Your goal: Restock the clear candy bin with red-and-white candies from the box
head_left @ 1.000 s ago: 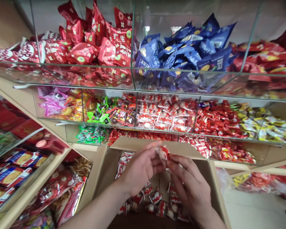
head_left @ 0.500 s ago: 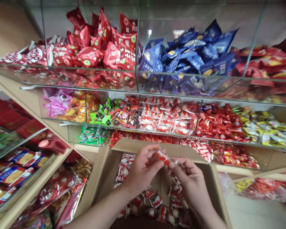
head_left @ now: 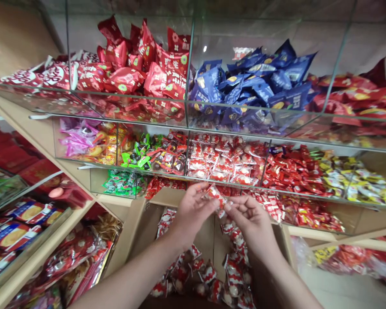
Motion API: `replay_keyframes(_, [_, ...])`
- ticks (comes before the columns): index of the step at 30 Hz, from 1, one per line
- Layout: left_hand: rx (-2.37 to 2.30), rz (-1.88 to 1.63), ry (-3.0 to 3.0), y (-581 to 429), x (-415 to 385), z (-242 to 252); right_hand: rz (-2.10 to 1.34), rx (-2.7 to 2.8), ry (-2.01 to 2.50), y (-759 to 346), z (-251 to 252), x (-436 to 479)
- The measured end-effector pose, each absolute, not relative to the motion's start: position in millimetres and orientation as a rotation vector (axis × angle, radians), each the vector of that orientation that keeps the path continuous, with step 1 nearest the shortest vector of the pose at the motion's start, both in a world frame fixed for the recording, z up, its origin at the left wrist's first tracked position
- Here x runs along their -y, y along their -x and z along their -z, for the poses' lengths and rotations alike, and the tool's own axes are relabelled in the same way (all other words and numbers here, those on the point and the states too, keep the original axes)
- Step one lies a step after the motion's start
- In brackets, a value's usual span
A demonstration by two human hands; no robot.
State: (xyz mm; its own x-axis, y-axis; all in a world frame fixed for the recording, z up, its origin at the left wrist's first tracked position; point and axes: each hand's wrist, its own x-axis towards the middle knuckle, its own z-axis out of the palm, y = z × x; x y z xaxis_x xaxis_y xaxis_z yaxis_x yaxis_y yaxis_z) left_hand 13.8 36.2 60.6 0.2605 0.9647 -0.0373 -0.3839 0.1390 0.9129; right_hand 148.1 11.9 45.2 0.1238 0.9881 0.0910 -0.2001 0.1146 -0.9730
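Observation:
Above an open cardboard box (head_left: 170, 197), my left hand (head_left: 191, 214) and my right hand (head_left: 251, 222) pinch a red-and-white wrapped candy (head_left: 215, 194) between them. The left thumb and fingers hold its body. My right fingertips grip the wrapper's near right end. Strips of similar red-and-white wrapped candies (head_left: 209, 274) lie in the box below. Part of the box's inside is hidden by my forearms. Straight ahead, a glass-fronted shelf bin holds rows of matching candies (head_left: 225, 159).
The upper shelf bears red snack packets (head_left: 125, 80) and blue packets (head_left: 238, 86) behind glass. Red candies (head_left: 292, 167) and yellow-and-white candies (head_left: 362, 178) fill bins on the right. Wrapped biscuits (head_left: 16, 236) lie on a side shelf at left. Plastic bags (head_left: 347, 257) are low on the right.
Both hands, still pinching the candy, have risen slightly and shifted a little left. The view has shifted slightly too, and more of the candies in the box shows.

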Motion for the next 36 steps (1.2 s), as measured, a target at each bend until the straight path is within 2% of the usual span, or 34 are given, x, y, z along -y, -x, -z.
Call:
replay_keyframes(4, [-0.804,-1.027,-1.053,-8,-30,-52,-1.109,1.077,1.078,-145,-28,-4])
replay_keyframes(7, [-0.841,-0.844,-1.392,-4,-29,-49,-0.99,1.226,1.121,-154,-24,-3])
replay_keyframes(10, [-0.88,-0.733,-1.665,-3,-28,-48,-1.008,1.422,1.14,-163,-27,-3])
replay_keyframes(19, [-0.928,-0.836,-1.504,-5,-53,-72,-1.098,1.273,1.116,-173,-40,-20])
replay_keyframes(25, [-0.962,-0.974,-1.952,-25,-114,-101,-0.719,1.39,1.28,-188,-69,-80])
replay_keyframes(31, [-1.176,-0.786,-2.517,-33,-135,-107,-0.35,1.675,1.626,-189,-75,-99])
replay_keyframes(36, [-1.088,-0.683,-2.676,-33,-139,-102,-0.038,1.845,1.547,-190,-70,-95])
